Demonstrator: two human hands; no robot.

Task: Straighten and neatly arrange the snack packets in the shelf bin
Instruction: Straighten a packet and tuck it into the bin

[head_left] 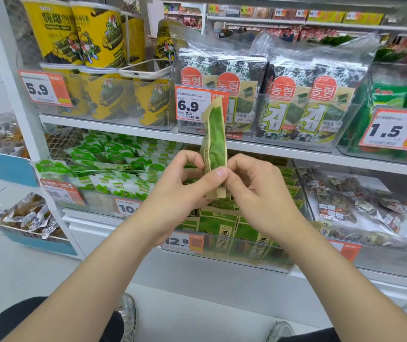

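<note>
Holding one snack packet (214,141) upright in mid-air, in front of the shelves and just above the shelf bin (247,259) on the lower shelf, apart from the row. Pinching its lower part with the left hand (180,180), thumb laid across the near face, other fingers curled behind. Gripping the same lower end from the right with the right hand (254,188), fingers curled round the tan sealed edge. Probably lifting it clear like this to flatten or turn it before slotting it into the row, judging by the two-handed grip at the bottom seam and the free top, bending slightly leftward. Handling a thin, soft pouch: glossy green face, paper-tan borders, flat crimped ends, creases running along its length. Leaving the other packets (218,227) of the same green-and-tan kind standing in rows inside the bin, a clear hard-plastic trough with a price label (185,241) on its near wall. Facing, on the shelf above, crinkly clear-wrapped seaweed packs (288,107) in another clear bin, with stiff round yellow tubs (99,35) to the left and a phone (145,70) resting flat on top of them.
</note>
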